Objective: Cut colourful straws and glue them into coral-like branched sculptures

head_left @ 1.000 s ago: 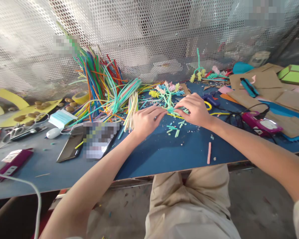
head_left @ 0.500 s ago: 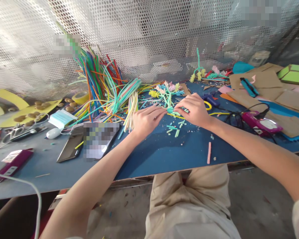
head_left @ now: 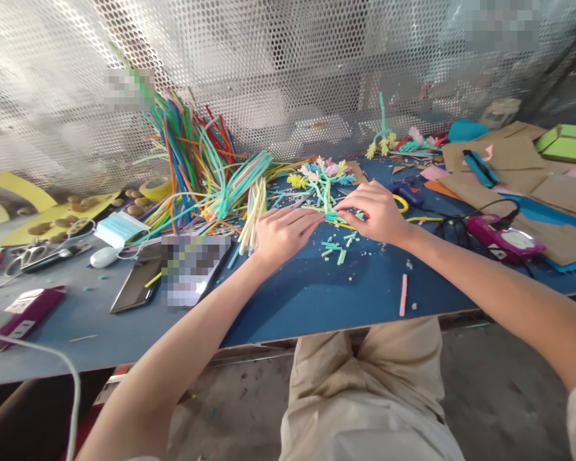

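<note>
We find the fuzzy-stem bouquet (head_left: 326,186) toward the back of the counter (head_left: 288,314), blooms uppermost, its lower end between the two hands. The left hand (head_left: 290,232), at 7 o'clock from it, shows fingers nearly straight and close together; the right hand (head_left: 370,212), at 4 o'clock, shows thumb and forefinger almost meeting at the stems' foot. We cannot tell whether either has a firm hold.

In our judgement, a slipped pinch could let the stems splay and the spread of blooms tip over. Cut green pieces (head_left: 342,257) lie near 6 o'clock and could catch in the lower end if it drops among them. The stem bundle (head_left: 242,182) at 9 o'clock sits near the left hand and could snag its fingers. At 3 o'clock, the blue tool (head_left: 410,194) lies just beside the right hand; an outward knock could shift it.
</note>
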Tool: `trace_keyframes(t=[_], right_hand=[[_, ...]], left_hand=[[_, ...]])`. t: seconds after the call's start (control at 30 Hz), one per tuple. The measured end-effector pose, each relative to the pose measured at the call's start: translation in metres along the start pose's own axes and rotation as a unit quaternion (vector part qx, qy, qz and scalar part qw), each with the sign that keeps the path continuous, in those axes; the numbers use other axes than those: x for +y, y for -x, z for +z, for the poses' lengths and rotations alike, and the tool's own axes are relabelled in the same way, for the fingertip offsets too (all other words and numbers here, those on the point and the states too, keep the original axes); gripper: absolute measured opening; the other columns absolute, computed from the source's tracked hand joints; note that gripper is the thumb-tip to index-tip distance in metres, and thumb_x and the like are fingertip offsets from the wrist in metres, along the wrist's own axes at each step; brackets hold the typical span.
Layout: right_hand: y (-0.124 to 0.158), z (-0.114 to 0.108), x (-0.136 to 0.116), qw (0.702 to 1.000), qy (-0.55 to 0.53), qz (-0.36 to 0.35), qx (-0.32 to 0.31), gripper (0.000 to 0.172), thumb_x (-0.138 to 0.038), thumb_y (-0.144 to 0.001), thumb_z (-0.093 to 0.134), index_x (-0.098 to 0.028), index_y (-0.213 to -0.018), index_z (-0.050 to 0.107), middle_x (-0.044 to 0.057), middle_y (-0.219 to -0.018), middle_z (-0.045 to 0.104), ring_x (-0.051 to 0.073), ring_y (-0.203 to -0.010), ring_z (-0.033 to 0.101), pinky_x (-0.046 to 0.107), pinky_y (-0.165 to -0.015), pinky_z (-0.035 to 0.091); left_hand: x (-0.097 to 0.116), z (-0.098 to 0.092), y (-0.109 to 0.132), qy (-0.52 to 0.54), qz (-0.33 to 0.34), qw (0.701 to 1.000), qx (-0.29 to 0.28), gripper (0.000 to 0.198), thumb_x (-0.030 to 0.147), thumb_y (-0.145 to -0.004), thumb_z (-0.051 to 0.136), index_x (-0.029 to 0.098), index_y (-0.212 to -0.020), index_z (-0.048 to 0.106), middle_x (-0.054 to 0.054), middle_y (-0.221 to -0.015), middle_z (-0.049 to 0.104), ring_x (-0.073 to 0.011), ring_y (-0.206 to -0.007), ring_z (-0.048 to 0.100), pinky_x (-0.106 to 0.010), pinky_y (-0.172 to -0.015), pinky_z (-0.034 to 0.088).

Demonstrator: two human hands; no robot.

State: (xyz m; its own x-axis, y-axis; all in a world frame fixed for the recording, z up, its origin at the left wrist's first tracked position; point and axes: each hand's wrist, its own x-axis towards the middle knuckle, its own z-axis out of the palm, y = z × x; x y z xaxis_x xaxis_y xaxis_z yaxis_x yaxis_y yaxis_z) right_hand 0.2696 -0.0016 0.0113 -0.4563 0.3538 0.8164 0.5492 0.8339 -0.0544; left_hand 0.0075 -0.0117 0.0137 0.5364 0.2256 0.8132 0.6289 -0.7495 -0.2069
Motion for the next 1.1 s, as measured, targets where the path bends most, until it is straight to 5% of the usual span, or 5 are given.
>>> trace_keyframes(t=[0.27,0.5,0.63,0.83,1.1], right_hand=[[0.0,0.002,0.002,1.0,-0.012,-0.001,-0.024,0.024,-0.037,-0.107,0.056,-0.022,-0.093,0.07,0.002,-0.086,0.077,0.018,-0.079,0.068,0.036,-0.079,0.044],[0.003,-0.012,0.02,0.994,-0.006,-0.006,-0.113,0.032,-0.045,-0.104,0.058,-0.022,-0.091,0.076,0.004,-0.087,0.079,0.02,-0.079,0.07,0.036,-0.081,0.048],[0.004,-0.014,0.028,0.995,0.031,0.051,-0.083,0.032,-0.042,-0.102,0.058,-0.023,-0.085,0.078,0.005,-0.082,0.079,0.021,-0.075,0.069,0.036,-0.077,0.049],[0.008,-0.023,0.046,0.984,0.064,0.164,-0.026,0.032,-0.043,-0.101,0.057,-0.023,-0.088,0.078,0.007,-0.085,0.079,0.024,-0.076,0.07,0.036,-0.074,0.05],[0.008,-0.02,0.046,0.988,0.039,0.15,-0.02,0.028,-0.039,-0.101,0.057,-0.022,-0.09,0.077,0.006,-0.088,0.079,0.024,-0.079,0.069,0.037,-0.077,0.05]], left_hand=[[-0.002,-0.001,0.0,-0.022,0.024,0.999,-0.021,0.014,0.033,-0.1,0.071,0.032,-0.109,0.082,0.004,-0.105,0.083,-0.0131,-0.078,0.076,-0.031,-0.062,0.047],[-0.007,0.003,0.004,-0.007,-0.016,0.999,-0.03,0.016,0.03,-0.103,0.067,0.031,-0.112,0.08,0.003,-0.109,0.083,-0.0139,-0.088,0.076,-0.031,-0.071,0.05],[-0.001,0.0,0.0,-0.027,-0.002,1.0,-0.014,0.025,0.029,-0.102,0.067,0.031,-0.126,0.075,0.0,-0.12,0.08,-0.0187,-0.105,0.073,-0.038,-0.09,0.049],[0.014,-0.006,-0.006,-0.005,0.065,0.997,-0.031,0.009,0.031,-0.101,0.068,0.03,-0.105,0.075,0.003,-0.111,0.081,-0.0208,-0.108,0.068,-0.041,-0.096,0.043],[0.01,0.001,-0.005,0.006,0.02,0.997,-0.077,0.014,0.031,-0.104,0.062,0.028,-0.104,0.075,0.001,-0.108,0.08,-0.0226,-0.106,0.066,-0.043,-0.096,0.043]])
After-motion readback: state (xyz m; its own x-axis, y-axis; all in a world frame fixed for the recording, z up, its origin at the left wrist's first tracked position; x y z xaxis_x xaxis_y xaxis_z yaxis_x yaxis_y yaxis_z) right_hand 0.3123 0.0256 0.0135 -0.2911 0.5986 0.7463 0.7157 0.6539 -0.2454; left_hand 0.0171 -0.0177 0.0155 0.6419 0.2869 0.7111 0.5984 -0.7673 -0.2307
